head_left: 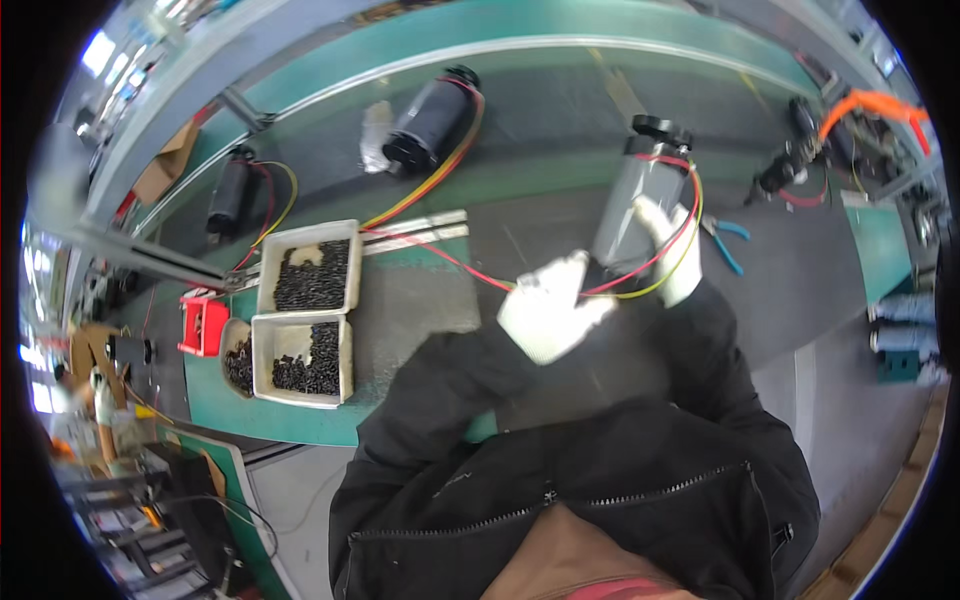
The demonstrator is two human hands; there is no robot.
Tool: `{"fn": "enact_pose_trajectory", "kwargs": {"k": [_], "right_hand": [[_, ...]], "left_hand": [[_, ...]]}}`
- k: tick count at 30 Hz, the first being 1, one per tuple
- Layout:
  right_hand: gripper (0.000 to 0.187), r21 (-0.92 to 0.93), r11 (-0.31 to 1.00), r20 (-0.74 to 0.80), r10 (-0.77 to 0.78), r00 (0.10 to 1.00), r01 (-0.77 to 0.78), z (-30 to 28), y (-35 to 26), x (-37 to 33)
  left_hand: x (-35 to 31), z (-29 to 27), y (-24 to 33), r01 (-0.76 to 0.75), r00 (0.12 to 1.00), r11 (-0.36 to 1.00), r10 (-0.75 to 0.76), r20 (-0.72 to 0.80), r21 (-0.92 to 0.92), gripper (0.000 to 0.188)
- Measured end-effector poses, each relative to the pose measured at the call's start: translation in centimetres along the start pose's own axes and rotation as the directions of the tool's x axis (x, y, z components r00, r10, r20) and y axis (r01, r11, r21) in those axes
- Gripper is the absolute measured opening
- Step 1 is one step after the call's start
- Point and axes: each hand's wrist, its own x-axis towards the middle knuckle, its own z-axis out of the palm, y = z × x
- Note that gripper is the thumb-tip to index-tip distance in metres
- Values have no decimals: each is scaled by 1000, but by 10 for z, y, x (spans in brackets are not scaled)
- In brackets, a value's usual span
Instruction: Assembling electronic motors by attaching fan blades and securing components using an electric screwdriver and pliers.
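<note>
Head view: right grip [676, 250] clasped grey cylinder [626, 205], seemingly steadying it.
Left grip [553, 315]: lay by red wire [480, 275]; hold unclear.
Pliers [717, 236]: sat rightward, likely for reach.

The single view looks from the person's head, through the left of two wide fisheye cameras, steeply down and somewhat forward. It stands upright, with the black jacket [590, 455] nearest the lens along the lower edge. Both gloved hands, the left hand [550, 312] and right hand [677, 245], sit at close range around the middle. The tabletop [310, 418] spreads beneath and beyond them, a pale rail [560, 42] bowing across the top. Floor [835, 440] shows at lower right, and a round black border encloses the sides.
</note>
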Motion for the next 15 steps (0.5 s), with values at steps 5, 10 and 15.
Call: {"fn": "enact_pose_trajectory", "kwargs": {"k": [5,10,15], "right_hand": [[41,-347,920,-60,169,984,-179,-55,12,159],[73,-979,49,-186,188,965,-198,-146,45,299],[44,-796,454,354,-186,917,400,77,-18,184]], "left_hand": [[-24,2,45,-153,987,988,151,50,30,41],[-52,13,37,-539,835,842,537,-123,23,35],[-96,-13,-2,-20,960,957,-62,-274,-290,18]]}}
